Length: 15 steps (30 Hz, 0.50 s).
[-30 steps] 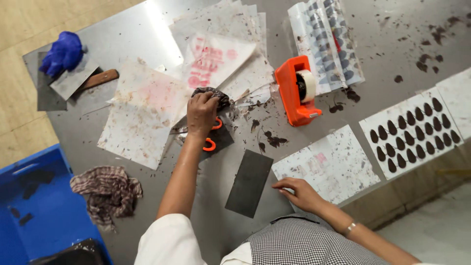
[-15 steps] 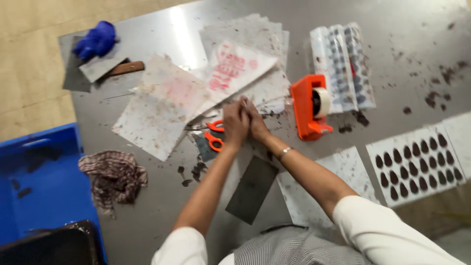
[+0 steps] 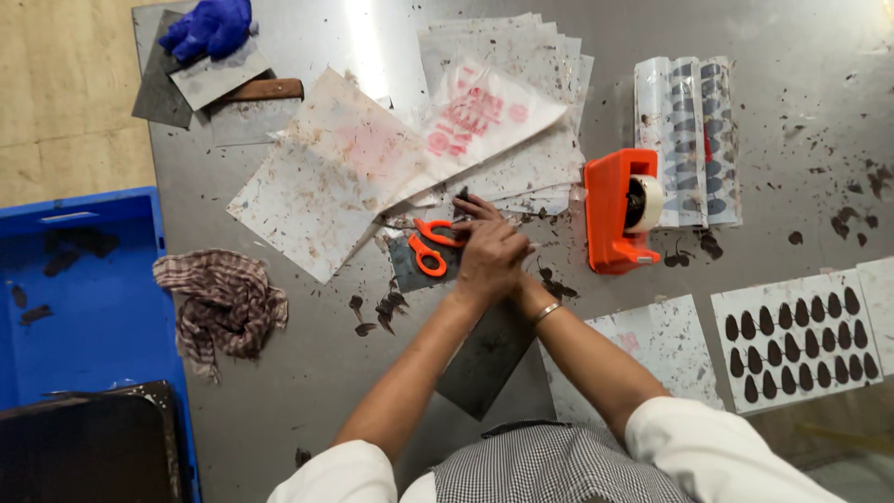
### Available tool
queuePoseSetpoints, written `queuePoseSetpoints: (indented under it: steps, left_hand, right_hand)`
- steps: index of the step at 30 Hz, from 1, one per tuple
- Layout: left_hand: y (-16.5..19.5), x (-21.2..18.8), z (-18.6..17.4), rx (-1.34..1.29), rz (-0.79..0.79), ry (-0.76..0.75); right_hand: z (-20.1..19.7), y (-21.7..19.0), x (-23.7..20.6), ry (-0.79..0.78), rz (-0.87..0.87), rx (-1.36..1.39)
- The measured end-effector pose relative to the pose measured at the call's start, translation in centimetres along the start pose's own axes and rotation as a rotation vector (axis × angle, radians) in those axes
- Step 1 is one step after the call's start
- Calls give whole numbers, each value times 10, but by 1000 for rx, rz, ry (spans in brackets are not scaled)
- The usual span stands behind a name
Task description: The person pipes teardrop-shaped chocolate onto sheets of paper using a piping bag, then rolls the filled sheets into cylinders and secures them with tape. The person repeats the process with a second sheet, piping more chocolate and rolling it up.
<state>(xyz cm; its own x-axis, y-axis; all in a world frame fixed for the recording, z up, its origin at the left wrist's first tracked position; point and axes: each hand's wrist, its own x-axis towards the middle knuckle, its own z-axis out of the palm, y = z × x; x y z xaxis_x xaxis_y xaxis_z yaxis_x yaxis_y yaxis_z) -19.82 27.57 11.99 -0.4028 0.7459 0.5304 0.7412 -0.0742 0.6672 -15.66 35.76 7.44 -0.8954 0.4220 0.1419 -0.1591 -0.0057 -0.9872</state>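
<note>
Both hands meet over the middle of the steel tabletop (image 3: 307, 391), left hand (image 3: 489, 261) laid over the right hand (image 3: 484, 216); whether either grip is clenched on anything cannot be told. One pair of orange-handled scissors (image 3: 426, 247) lies just left of the fingers, touching or nearly so. One orange tape dispenser (image 3: 622, 210) stands to the right, one checked cloth (image 3: 222, 303) well left, one blue glove (image 3: 209, 26) at the far corner.

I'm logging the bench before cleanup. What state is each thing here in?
Left hand: over the right hand, beside the scissors.
Right hand: mostly hidden beneath the left.
Scissors: flat on the table, blades hidden.
Tape dispenser: roll loaded.
Checked cloth: crumpled.
Blue glove: crumpled, unworn.
</note>
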Motion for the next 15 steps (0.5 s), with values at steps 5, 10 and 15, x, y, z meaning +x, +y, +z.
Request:
queuePoseSetpoints:
  steps: [5,10,15]
  left_hand:
    - [22,0,33,-17,-161,91]
    - [59,-12,47,2,-135,-76]
    - [109,-66,28,-325,-183,72]
  right_hand:
    - [0,-28,-10,-67,-170,-530]
    - [-14,11,9,453,230,230]
    - [-59,26,18,575,147,1133]
